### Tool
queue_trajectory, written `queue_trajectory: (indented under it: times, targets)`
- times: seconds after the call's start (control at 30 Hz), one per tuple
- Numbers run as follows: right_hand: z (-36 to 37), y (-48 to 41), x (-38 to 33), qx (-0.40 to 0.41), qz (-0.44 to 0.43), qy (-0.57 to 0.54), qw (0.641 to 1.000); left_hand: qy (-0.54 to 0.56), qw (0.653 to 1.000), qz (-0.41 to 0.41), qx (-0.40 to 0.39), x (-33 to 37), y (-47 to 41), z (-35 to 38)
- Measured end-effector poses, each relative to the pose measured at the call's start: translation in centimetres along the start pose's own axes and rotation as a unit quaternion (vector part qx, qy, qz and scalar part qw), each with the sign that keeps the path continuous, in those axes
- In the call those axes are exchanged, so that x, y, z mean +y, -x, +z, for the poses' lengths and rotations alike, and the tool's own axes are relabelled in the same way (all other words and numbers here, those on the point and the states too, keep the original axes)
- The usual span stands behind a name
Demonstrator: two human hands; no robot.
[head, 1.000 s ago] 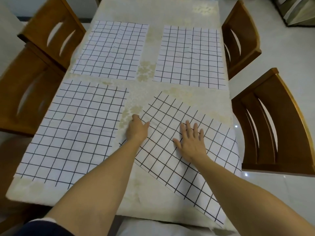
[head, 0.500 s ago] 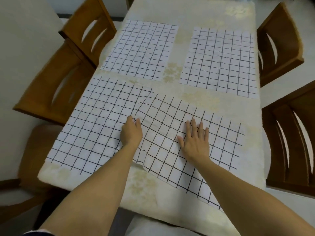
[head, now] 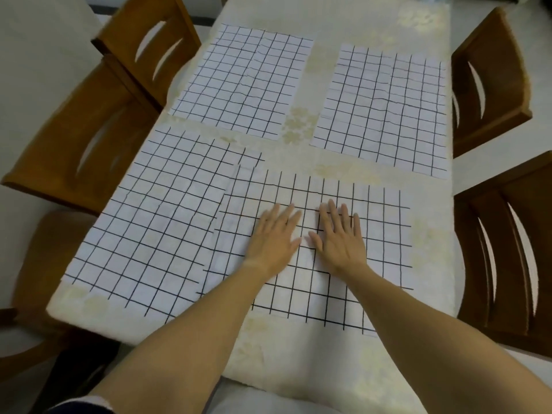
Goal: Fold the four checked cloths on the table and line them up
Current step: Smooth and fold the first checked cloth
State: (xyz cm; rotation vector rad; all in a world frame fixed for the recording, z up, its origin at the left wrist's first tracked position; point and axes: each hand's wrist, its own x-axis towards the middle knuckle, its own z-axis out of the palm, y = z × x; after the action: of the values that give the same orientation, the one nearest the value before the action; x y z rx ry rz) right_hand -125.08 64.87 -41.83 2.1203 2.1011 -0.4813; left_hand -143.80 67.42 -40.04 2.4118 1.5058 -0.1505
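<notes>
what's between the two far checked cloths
Only a bare strip of the cream patterned table cover, seen in the head view; the far left cloth and far right cloth lie apart, not touching.

I see a table (head: 298,354) under a cream flowered cover, with 4 wooden chairs (head: 74,138) around it, 2 per side, on a pale floor (head: 540,85).

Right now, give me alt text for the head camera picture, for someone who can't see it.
The left hand and right hand press flat, side by side, on the near right cloth, which overlaps the edge of the near left cloth. The far left cloth and far right cloth lie unfolded on the table, with wooden chairs on both sides.
</notes>
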Motion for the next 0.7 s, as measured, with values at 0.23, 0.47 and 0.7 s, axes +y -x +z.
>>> queue_trajectory:
  times: [0.23, 0.47, 0.7]
  targets:
    - [2.0, 2.8, 2.4, 0.012, 0.043, -0.012, 0.999, -0.053, 0.996, 0.027, -0.066, 1.9, -1.1, 2.8]
    - [1.9, 3.5, 4.5, 0.016, 0.132, -0.060, 0.989, -0.059, 0.997, 0.017, -0.045, 2.2, -1.0, 2.6]
    - [1.0, 6.4, 7.8, 0.082, 0.287, -0.117, 0.947, -0.033, 0.998, -0.018, -0.054, 4.8, -2.1, 3.2]
